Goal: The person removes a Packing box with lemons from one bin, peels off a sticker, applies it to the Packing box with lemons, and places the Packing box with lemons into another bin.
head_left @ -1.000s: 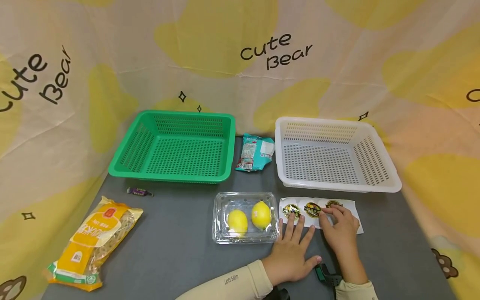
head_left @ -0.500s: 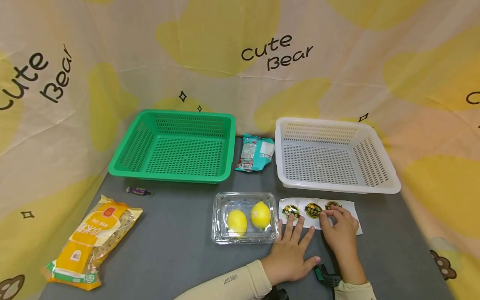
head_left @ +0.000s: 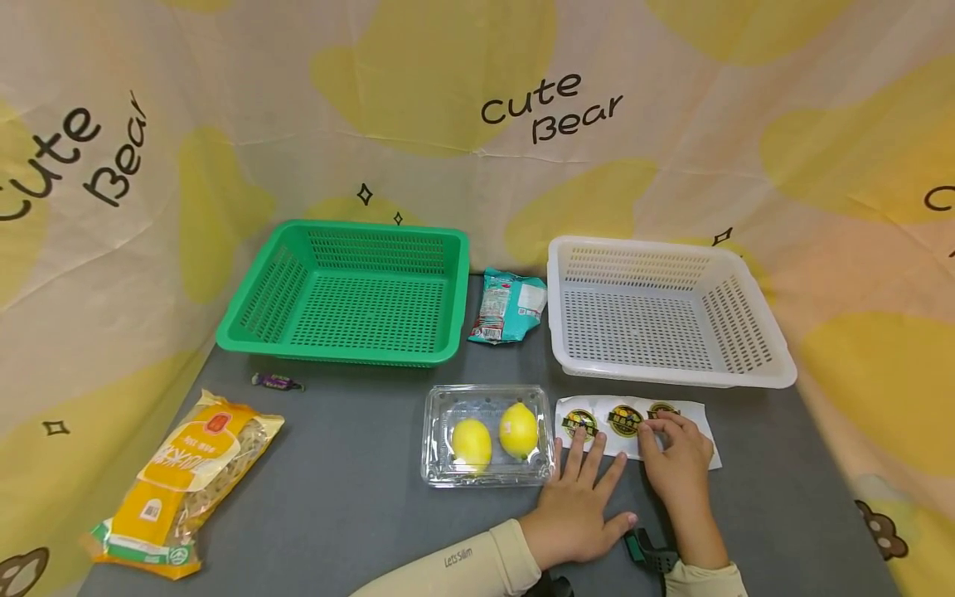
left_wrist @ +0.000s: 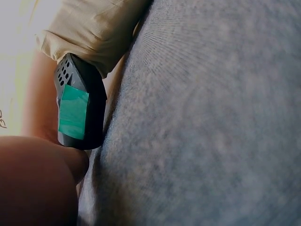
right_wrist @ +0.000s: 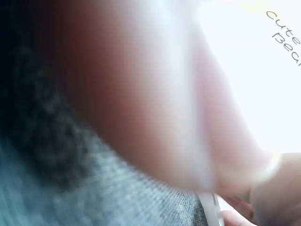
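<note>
A white sheet with round black-and-gold stickers [head_left: 601, 401] lies on the grey table, right of the clear lidded box. My left hand [head_left: 573, 510] rests flat with fingers spread, its fingertips on the sheet's lower left edge. At the right edge of the middle sticker [head_left: 623, 419], the thumb and index finger of my right hand [head_left: 681, 464] pinch close together; its other fingers curl over the sheet and partly cover the right-hand sticker [head_left: 662, 410]. Two lemons [head_left: 472, 444] show through the clear plastic box [head_left: 488, 396] next to my left fingers. The right wrist view is mostly blurred fingers.
Behind stand a green basket [head_left: 343, 351] and a white basket [head_left: 671, 373], with a teal snack packet [head_left: 511, 307] between them. A purple wrapped candy [head_left: 277, 381] and a yellow food bag [head_left: 186, 485] lie to the left. Patterned cloth [head_left: 418, 99] hangs behind the table.
The right fingertips have shifted very slightly right along the middle sticker's edge. The left hand has stayed in place.
</note>
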A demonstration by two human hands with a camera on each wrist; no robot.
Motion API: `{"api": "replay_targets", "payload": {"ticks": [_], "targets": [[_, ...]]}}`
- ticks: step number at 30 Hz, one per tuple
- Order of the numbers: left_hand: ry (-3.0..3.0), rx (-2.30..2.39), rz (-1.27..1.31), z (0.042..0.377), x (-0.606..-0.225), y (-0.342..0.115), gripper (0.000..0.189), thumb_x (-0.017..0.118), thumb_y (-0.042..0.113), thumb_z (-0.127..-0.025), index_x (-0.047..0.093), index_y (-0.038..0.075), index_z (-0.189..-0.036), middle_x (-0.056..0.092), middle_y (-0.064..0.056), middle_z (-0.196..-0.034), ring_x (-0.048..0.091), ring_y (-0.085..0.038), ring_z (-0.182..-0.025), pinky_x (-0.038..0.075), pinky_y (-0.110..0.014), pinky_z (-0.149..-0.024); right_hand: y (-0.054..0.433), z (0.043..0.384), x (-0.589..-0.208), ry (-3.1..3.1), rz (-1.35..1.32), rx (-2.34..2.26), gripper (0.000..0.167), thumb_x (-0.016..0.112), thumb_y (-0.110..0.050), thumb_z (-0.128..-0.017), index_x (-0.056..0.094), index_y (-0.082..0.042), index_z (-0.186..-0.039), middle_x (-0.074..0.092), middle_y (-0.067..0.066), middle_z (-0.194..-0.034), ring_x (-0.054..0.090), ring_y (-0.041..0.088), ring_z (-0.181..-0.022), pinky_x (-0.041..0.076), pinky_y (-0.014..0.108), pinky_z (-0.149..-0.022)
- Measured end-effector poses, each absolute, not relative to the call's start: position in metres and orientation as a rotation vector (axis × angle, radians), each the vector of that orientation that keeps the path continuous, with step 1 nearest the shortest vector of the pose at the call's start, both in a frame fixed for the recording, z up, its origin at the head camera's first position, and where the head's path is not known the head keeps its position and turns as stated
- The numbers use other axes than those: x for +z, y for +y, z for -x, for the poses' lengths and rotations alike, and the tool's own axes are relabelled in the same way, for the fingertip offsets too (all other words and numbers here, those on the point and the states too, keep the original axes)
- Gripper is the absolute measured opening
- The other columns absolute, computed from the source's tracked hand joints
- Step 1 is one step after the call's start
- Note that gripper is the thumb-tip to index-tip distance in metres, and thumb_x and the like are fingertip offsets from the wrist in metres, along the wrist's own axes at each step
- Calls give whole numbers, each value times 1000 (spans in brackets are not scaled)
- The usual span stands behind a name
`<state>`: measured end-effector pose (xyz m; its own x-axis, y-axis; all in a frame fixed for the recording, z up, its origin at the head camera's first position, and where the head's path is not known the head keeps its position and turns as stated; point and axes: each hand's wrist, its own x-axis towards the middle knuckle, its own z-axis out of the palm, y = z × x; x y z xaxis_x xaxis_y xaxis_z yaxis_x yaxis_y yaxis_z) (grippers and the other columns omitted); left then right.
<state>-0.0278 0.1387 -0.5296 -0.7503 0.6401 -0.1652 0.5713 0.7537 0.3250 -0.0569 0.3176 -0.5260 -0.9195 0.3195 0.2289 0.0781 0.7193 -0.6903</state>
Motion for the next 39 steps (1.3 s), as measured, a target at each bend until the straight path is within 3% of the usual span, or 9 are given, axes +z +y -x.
{"api": "replay_targets", "payload": {"ticks": [4,10,17,21,27,35,37,39], "targets": [[2714,330,-958,27,-529,139,75,27,68,-108,12,31,-172,-4,-5,-178,-14,-32,-161,3,-57,-126,316,58,-523,-2545,335,1043,23,60,-5,-102,69,15,-104,63,36,-125,46,56,-125,22,66,-109],[2716,309,-969,27,-526,137,76,30,68,-108,16,30,-172,0,-7,-178,-11,-35,-162,7,-58,-126,328,57,-516,-2511,656,1127,34,42,-16,-111,58,13,-117,57,31,-107,53,48,-101,38,55,-86],[2715,321,-972,28,-528,137,78,30,70,-107,14,30,-172,-3,-8,-178,-13,-35,-161,5,-58,-126,330,56,-507,-2571,693,1251,39,45,-25,-113,57,10,-128,61,32,-120,55,41,-109,40,46,-88],[2716,333,-970,28,-527,137,78,30,71,-107,14,31,-172,-2,-7,-178,-13,-35,-161,4,-58,-126,329,53,-500,-2591,718,1288,39,45,-27,-113,57,7,-129,61,32,-129,55,42,-119,40,49,-95],[2677,380,-959,30,-526,136,81,29,74,-105,9,32,-172,-8,-7,-178,-18,-32,-160,-2,-57,-126,322,46,-480,-2616,703,1290,39,47,-29,-113,58,5,-130,63,30,-132,56,40,-120,42,48,-94],[2689,397,-1003,28,-524,132,87,37,75,-103,5,32,-172,-11,-9,-177,-18,-33,-161,-4,-56,-125,305,39,-454,-2616,650,1265,37,52,-31,-112,63,0,-129,67,25,-131,61,40,-122,41,19,-79],[2673,405,-1037,29,-525,131,90,40,74,-103,2,31,-172,-13,-10,-177,-19,-33,-160,-4,-57,-125,300,39,-449,-2619,642,1263,36,53,-32,-111,65,-2,-128,67,23,-130,61,39,-122,43,19,-78],[2650,433,-1067,31,-525,129,92,45,72,-102,-1,32,-172,-14,-10,-177,-20,-33,-160,-3,-57,-125,296,40,-446,-2625,630,1266,37,52,-34,-111,65,-3,-127,67,22,-130,60,39,-122,46,28,-81]]}}
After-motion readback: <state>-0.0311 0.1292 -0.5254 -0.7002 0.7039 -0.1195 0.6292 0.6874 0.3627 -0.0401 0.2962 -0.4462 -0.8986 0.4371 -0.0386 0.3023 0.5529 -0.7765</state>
